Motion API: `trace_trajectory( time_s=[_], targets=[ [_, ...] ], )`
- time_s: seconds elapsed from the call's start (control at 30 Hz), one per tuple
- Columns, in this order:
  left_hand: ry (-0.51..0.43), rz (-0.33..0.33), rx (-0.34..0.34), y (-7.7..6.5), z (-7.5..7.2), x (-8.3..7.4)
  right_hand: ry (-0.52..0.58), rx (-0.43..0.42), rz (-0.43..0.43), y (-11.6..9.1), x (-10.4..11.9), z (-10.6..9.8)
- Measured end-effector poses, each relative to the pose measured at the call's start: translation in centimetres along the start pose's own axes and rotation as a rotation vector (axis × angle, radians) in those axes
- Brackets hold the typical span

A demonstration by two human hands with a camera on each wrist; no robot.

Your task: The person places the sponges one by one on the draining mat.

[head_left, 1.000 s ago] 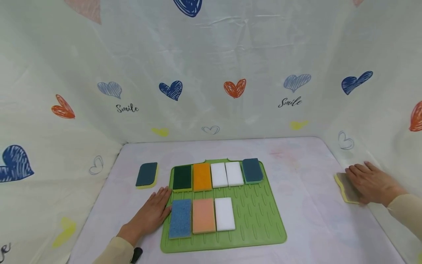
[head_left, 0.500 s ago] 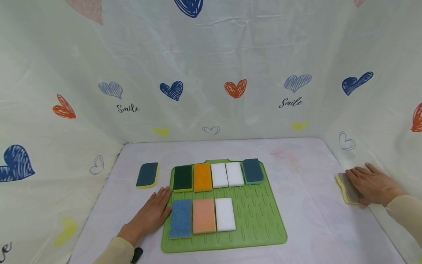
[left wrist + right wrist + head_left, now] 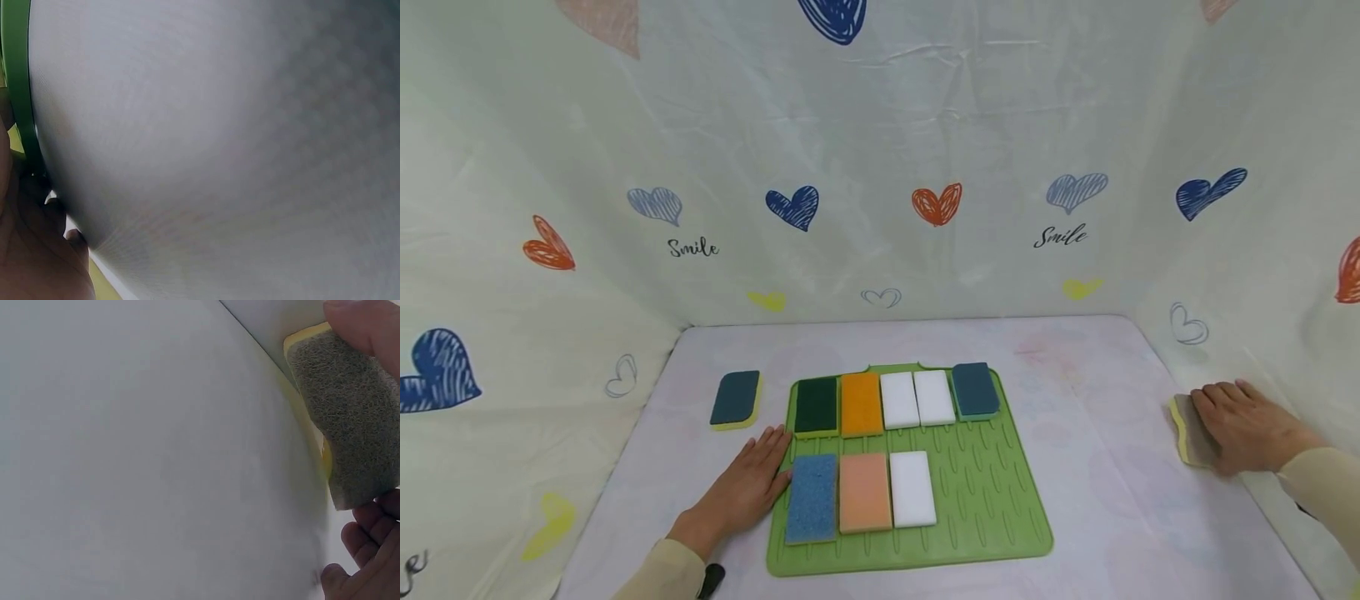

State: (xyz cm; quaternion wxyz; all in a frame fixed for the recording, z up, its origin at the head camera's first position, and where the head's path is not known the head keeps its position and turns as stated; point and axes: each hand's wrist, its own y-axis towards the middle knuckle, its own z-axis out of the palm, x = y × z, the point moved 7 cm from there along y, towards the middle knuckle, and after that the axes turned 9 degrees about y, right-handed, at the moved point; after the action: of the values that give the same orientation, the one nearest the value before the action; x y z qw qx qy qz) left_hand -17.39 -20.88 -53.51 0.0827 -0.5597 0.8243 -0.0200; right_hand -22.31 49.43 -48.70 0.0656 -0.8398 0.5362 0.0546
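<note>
My right hand (image 3: 1251, 429) grips a grey-and-yellow scrub sponge (image 3: 1192, 433) at the right edge of the table. In the right wrist view the thumb is at one end of this sponge (image 3: 350, 419) and the fingers at the other, its grey scouring side facing the camera. My left hand (image 3: 739, 485) lies flat with straight fingers against the left edge of a green ridged mat (image 3: 977, 500). Beside its fingertips is a dark green sponge (image 3: 816, 406), and by the thumb a blue sponge (image 3: 811, 498).
An orange sponge (image 3: 861, 404), two white sponges (image 3: 899, 400) and a teal sponge (image 3: 975, 389) continue the mat's back row. Its front row also holds a peach sponge (image 3: 864, 492) and a white sponge (image 3: 912, 488). Off the mat, at left, lies a teal-and-yellow sponge (image 3: 735, 398).
My right hand's fingers have curled and drawn in on the grey-and-yellow sponge, which has shifted slightly right. My left hand has stayed in place.
</note>
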Motion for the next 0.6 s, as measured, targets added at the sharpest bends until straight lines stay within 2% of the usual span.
trace_trajectory(
  time_s=[0.13, 0.23, 0.37, 0.47, 0.6],
  targets=[
    [0.005, 0.001, 0.001, 0.0, 0.0, 0.1, 0.015, -0.104, -0.021, 0.3, 0.7, -0.4],
    [0.01, 0.003, 0.001, 0.0, 0.2, 0.2, 0.038, -0.119, -0.02, 0.8, 1.2, -0.7],
    [0.018, 0.011, -0.001, 0.0, 0.4, 0.3, 0.033, -0.188, -0.07, 1.5, 2.1, -1.2],
    [0.019, 0.015, -0.006, 0.1, 0.4, 0.3, 0.018, -0.286, -0.132, 2.0, 2.7, -1.8],
    [0.017, 0.016, -0.011, 0.1, 0.3, 0.3, -0.007, -0.325, -0.159, 2.8, 3.3, -2.5]
  ],
)
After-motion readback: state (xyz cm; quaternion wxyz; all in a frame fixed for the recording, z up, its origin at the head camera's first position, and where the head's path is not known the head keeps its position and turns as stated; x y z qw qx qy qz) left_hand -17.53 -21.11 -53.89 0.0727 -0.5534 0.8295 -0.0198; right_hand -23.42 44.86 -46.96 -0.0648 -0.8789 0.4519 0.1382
